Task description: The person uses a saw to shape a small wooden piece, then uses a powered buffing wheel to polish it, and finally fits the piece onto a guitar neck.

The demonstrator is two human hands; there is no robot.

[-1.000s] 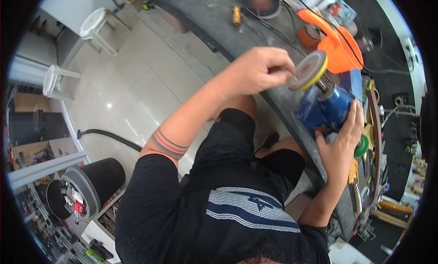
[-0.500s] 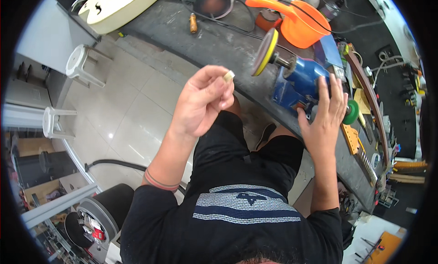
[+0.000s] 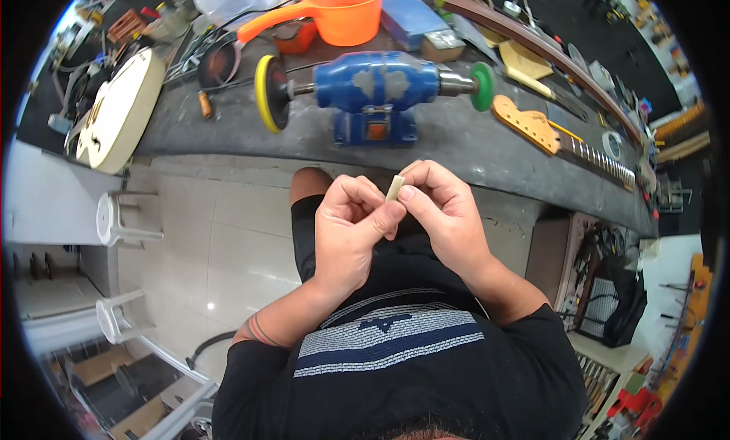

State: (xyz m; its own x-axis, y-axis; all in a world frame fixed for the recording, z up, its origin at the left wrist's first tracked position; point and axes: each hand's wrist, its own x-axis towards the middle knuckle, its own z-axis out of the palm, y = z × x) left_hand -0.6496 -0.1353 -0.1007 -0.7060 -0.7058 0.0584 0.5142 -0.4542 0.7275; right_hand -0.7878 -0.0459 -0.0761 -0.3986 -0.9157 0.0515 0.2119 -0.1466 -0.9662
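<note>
Held in front of my lap is a small cream-coloured bar [image 3: 395,188], short and narrow, tilted upward. My left hand [image 3: 353,220] pinches its lower part between thumb and fingers. From the other side, the thumb and fingers of my right hand [image 3: 441,206] close on the bar too. The fingers hide part of it. Just beyond my hands, on the bench, stands a blue bench grinder [image 3: 378,83], touched by neither hand. At its left end is a yellow-rimmed disc [image 3: 271,94], at its right end a green wheel [image 3: 482,87].
The dark workbench [image 3: 266,147] runs across in front of me. Behind the grinder stands an orange dipper [image 3: 346,18]. A guitar neck [image 3: 585,153] lies to the right, a cream guitar body [image 3: 122,113] to the left. White stools [image 3: 114,220] stand on the floor.
My right hand has left the grinder and come to the bar. My left hand has lowered it toward my lap. The view has turned, bringing the grinder straight ahead.
</note>
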